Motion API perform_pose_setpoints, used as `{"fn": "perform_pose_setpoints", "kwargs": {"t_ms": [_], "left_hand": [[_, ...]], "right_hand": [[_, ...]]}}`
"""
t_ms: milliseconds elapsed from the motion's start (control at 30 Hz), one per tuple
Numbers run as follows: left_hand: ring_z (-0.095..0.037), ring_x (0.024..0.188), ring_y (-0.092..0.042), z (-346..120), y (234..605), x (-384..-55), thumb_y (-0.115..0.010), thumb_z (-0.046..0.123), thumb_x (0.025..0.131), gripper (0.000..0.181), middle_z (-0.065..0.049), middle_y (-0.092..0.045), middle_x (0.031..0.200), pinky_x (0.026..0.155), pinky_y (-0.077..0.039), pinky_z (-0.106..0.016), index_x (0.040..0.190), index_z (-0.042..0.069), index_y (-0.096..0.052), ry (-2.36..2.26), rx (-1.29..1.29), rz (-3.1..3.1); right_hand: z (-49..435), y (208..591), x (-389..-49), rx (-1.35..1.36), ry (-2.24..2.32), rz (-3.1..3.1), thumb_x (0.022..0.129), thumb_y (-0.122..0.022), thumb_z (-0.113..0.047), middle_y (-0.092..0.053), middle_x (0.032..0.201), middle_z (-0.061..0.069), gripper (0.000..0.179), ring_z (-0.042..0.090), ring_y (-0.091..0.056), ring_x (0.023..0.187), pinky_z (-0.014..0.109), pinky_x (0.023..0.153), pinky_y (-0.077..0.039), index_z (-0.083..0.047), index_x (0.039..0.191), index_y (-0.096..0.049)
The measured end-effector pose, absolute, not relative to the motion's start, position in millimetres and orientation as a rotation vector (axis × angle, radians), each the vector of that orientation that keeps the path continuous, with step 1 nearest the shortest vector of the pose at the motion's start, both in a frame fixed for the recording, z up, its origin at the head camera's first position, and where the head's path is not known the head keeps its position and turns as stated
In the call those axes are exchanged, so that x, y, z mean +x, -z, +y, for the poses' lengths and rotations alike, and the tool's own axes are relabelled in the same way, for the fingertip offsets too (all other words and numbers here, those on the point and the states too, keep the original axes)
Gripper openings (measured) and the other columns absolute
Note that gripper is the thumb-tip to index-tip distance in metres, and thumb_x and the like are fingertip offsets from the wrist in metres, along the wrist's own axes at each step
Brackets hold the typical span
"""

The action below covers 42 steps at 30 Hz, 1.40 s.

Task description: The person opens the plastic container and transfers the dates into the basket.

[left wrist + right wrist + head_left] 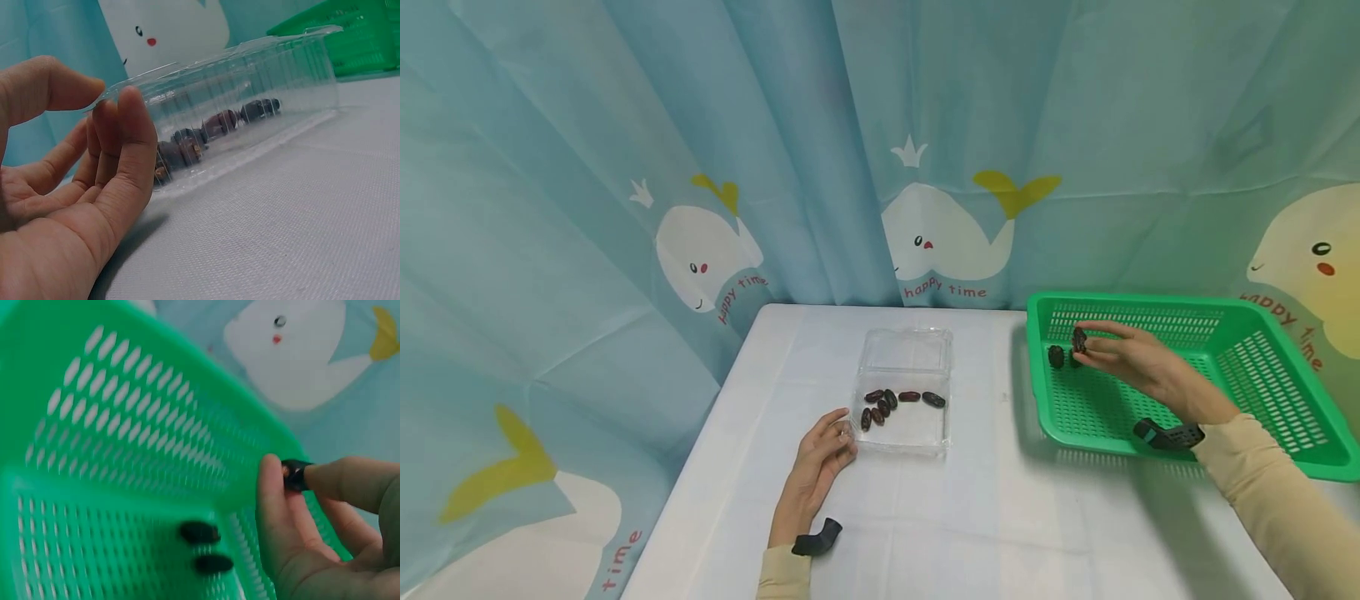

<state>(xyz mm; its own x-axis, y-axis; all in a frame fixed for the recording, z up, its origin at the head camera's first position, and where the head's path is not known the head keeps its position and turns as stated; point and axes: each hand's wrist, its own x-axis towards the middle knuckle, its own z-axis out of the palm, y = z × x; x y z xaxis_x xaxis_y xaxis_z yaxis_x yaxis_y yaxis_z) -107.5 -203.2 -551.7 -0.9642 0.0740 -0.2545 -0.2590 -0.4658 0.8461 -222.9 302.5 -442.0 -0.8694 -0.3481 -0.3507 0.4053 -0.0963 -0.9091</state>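
Over the left part of the green basket [1157,454], my right hand [1138,362] pinches a dark date [295,475] between thumb and fingers. Below it, two more dates [200,532] lie on the basket floor. My left hand [826,454] is at the left side of a clear plastic box [902,447], its thumb and fingertips pinching the rim at the near left corner in the left wrist view. Inside that box several dates [909,397] lie in the back half, some bunched at the left, others in a row to the right. The lid [904,352] lies folded open toward the back.
A white cloth covers the table [940,533], with bare cloth between box and basket. Behind the table hangs a blue curtain [820,167] with whale prints, close to the basket's back rim. Each wrist wears a dark band [817,537].
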Motion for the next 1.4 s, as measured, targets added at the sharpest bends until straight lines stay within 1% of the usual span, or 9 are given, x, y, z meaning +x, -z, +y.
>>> {"fn": "perform_pose_setpoints", "kwargs": {"t_ms": [100, 300, 467, 633, 800, 900, 1067, 1133, 1400], "left_hand": [[-0.01, 0.09, -0.056, -203.3, 552.1, -107.5, -0.055, -0.007, 0.097, 0.055, 0.0, -0.056, 0.109, 0.08, -0.056, -0.022, 0.15, 0.001, -0.042, -2.502, -0.252, 1.525], [-0.011, 0.094, -0.057, -204.7, 551.8, -105.6, -0.057, -0.003, 0.099, 0.056, -0.001, -0.055, 0.113, 0.083, -0.056, -0.023, 0.152, 0.002, -0.04, -2.473, -0.222, 1.568], [-0.012, 0.096, -0.057, -205.6, 551.1, -104.0, -0.057, -0.002, 0.1, 0.056, -0.002, -0.054, 0.115, 0.083, -0.055, -0.022, 0.153, 0.003, -0.039, -2.483, -0.223, 1.556], [-0.011, 0.094, -0.057, -205.5, 551.4, -104.1, -0.056, -0.003, 0.1, 0.055, -0.001, -0.054, 0.113, 0.082, -0.055, -0.022, 0.152, 0.004, -0.039, -2.492, -0.235, 1.528], [-0.01, 0.093, -0.057, -205.2, 551.3, -104.8, -0.056, -0.004, 0.099, 0.057, 0.0, -0.056, 0.111, 0.083, -0.056, -0.023, 0.152, 0.002, -0.039, -2.484, -0.23, 1.551], [-0.01, 0.094, -0.056, -205.8, 551.2, -104.5, -0.057, -0.003, 0.099, 0.057, 0.0, -0.055, 0.111, 0.083, -0.055, -0.023, 0.152, 0.002, -0.039, -2.483, -0.222, 1.555], [-0.011, 0.094, -0.056, -205.5, 551.3, -104.5, -0.058, -0.003, 0.099, 0.057, -0.001, -0.053, 0.112, 0.082, -0.054, -0.023, 0.152, 0.003, -0.039, -2.495, -0.211, 1.53], [-0.011, 0.094, -0.056, -205.4, 551.2, -104.5, -0.057, -0.003, 0.099, 0.056, -0.002, -0.053, 0.112, 0.082, -0.054, -0.023, 0.152, 0.002, -0.038, -2.493, -0.2, 1.536], [-0.011, 0.097, -0.057, -206.0, 551.5, -103.7, -0.055, -0.003, 0.101, 0.056, -0.003, -0.054, 0.116, 0.084, -0.055, -0.022, 0.154, 0.002, -0.037, -2.486, -0.189, 1.553]], "right_hand": [[311.9, 448.6, -225.1, 0.067, 1.885, 1.836, 0.108, -0.054, -0.008, -0.005, 0.165, 0.031, 0.04, 0.003, -0.071, 0.106, 0.026, 0.106, -0.054, -0.024, 0.145, -0.05], [318.3, 458.3, -228.7, 0.064, 1.726, 1.995, 0.11, -0.049, -0.009, -0.018, 0.161, 0.032, 0.054, 0.001, -0.071, 0.105, 0.03, 0.108, -0.054, -0.008, 0.161, -0.032], [315.8, 461.6, -235.1, 0.086, 1.631, 2.113, 0.109, -0.049, -0.01, -0.022, 0.161, 0.035, 0.06, 0.0, -0.071, 0.1, 0.029, 0.104, -0.056, 0.003, 0.163, -0.024], [316.6, 465.5, -239.1, 0.129, 1.507, 2.216, 0.109, -0.046, -0.008, -0.029, 0.158, 0.036, 0.06, -0.004, -0.069, 0.094, 0.03, 0.102, -0.057, 0.006, 0.162, -0.022], [317.7, 467.5, -240.1, 0.171, 1.472, 2.249, 0.108, -0.047, -0.006, -0.026, 0.158, 0.039, 0.059, -0.005, -0.067, 0.088, 0.028, 0.097, -0.059, 0.009, 0.161, -0.024], [317.9, 467.3, -240.1, 0.177, 1.443, 2.296, 0.108, -0.048, -0.005, -0.034, 0.151, 0.041, 0.057, -0.003, -0.068, 0.085, 0.029, 0.094, -0.061, 0.012, 0.158, -0.028], [319.1, 468.2, -238.5, 0.156, 1.401, 2.377, 0.106, -0.051, -0.003, -0.054, 0.128, 0.029, 0.053, 0.003, -0.07, 0.083, 0.032, 0.09, -0.062, 0.016, 0.153, -0.034], [319.2, 468.3, -237.8, 0.15, 1.392, 2.4, 0.105, -0.051, -0.002, -0.057, 0.121, 0.024, 0.053, 0.006, -0.07, 0.082, 0.032, 0.089, -0.063, 0.017, 0.151, -0.036], [319.6, 469.9, -236.2, 0.138, 1.356, 2.452, 0.102, -0.052, 0.001, -0.06, 0.11, 0.02, 0.051, 0.012, -0.066, 0.079, 0.03, 0.082, -0.063, 0.02, 0.148, -0.04]]}}
